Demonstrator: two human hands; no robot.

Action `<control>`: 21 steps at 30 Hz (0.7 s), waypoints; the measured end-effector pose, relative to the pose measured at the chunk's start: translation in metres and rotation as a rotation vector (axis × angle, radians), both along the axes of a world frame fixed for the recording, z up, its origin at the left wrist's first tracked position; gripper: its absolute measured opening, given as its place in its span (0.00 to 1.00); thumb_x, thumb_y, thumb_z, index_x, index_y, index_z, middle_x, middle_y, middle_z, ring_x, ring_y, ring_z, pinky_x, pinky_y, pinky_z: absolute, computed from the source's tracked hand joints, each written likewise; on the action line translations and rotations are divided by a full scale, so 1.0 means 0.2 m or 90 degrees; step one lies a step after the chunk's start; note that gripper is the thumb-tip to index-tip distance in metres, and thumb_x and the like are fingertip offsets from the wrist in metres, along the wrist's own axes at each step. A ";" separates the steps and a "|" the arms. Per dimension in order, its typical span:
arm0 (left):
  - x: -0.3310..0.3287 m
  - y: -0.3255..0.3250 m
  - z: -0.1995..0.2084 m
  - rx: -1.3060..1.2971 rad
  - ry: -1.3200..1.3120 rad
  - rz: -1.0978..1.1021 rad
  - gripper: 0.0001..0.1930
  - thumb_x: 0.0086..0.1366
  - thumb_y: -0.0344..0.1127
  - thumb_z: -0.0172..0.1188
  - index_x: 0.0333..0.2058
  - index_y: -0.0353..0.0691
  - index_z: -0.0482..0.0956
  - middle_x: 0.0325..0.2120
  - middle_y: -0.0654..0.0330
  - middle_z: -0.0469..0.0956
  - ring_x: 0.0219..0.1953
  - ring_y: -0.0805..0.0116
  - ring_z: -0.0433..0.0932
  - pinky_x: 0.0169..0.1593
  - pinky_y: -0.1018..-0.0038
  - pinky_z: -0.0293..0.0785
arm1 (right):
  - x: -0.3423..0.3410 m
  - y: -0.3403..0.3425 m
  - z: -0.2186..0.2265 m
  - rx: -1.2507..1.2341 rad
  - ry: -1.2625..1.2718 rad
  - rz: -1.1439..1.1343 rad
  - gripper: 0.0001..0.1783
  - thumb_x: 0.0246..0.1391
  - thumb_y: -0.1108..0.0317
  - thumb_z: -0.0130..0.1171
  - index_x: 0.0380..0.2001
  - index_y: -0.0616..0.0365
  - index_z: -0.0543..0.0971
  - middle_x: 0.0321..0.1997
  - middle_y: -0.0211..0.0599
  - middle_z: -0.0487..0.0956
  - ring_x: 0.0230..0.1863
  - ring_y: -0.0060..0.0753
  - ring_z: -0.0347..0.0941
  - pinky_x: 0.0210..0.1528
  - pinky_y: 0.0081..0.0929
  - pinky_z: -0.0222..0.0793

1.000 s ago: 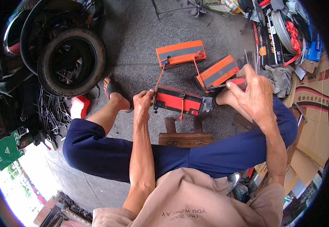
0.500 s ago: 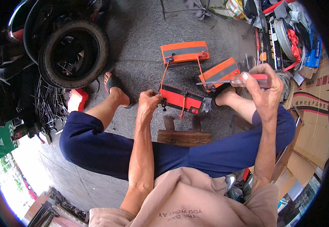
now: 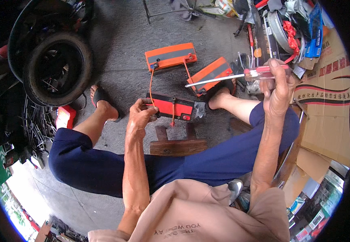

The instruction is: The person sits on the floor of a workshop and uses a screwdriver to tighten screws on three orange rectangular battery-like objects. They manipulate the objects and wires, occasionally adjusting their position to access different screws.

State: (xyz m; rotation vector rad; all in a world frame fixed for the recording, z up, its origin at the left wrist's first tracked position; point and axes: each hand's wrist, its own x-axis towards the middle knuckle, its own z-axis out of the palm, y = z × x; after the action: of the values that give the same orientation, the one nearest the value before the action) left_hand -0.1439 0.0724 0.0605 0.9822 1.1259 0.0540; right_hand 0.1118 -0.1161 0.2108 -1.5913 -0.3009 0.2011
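My right hand is wrapped round the clear red handle of a screwdriver. Its long shank points left, held above an orange battery with a grey stripe. My left hand pinches the end of an orange wire at the left end of a red and black battery; the fingers hide the terminal there. That wire runs up to a second orange battery behind. A shorter wire joins the two orange batteries. Another orange wire lies across the red battery's top.
A small wooden stool stands between my legs. At the left lie a tyre, a heap of metal rods and a red box. Cardboard and mixed clutter line the right side. A metal stand is at the far edge.
The view has shifted right, so the scene sits further left. My right hand has turned the screwdriver, its tip now lower than its handle. My left fingers have moved onto the wire end.
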 end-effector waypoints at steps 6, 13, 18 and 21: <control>-0.11 0.09 -0.25 0.256 0.221 0.013 0.10 0.49 0.29 0.63 0.30 0.31 0.80 0.19 0.59 0.77 0.22 0.72 0.74 0.27 0.72 0.70 | -0.23 0.11 -0.02 -0.087 0.017 0.198 0.09 0.56 0.68 0.65 0.33 0.63 0.79 0.26 0.34 0.82 0.24 0.21 0.79 0.25 0.18 0.73; -0.14 0.04 -0.38 0.228 0.159 0.002 0.14 0.48 0.28 0.73 0.31 0.33 0.78 0.20 0.60 0.77 0.20 0.72 0.74 0.22 0.72 0.69 | -0.34 0.17 -0.11 -0.221 -0.147 0.364 0.10 0.56 0.67 0.67 0.31 0.63 0.78 0.22 0.36 0.83 0.29 0.24 0.83 0.30 0.21 0.77; -0.16 0.04 -0.41 0.378 0.215 -0.071 0.12 0.47 0.28 0.73 0.29 0.32 0.78 0.20 0.59 0.80 0.21 0.72 0.77 0.26 0.73 0.72 | -0.40 0.19 -0.14 -0.160 -0.045 0.325 0.12 0.55 0.66 0.68 0.32 0.63 0.78 0.26 0.37 0.84 0.30 0.23 0.82 0.30 0.21 0.76; -0.11 0.04 -0.29 0.331 0.277 -0.098 0.15 0.44 0.32 0.71 0.32 0.32 0.81 0.25 0.48 0.83 0.32 0.55 0.84 0.38 0.63 0.77 | -0.45 0.18 -0.21 -0.179 -0.098 0.345 0.14 0.55 0.64 0.69 0.36 0.63 0.79 0.28 0.38 0.84 0.30 0.21 0.80 0.31 0.23 0.76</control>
State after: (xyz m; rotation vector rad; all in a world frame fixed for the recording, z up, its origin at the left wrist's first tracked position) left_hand -0.1656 0.0802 0.0022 1.5954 1.4660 0.0075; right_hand 0.0211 -0.0799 0.1688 -1.7775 -0.8549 0.5593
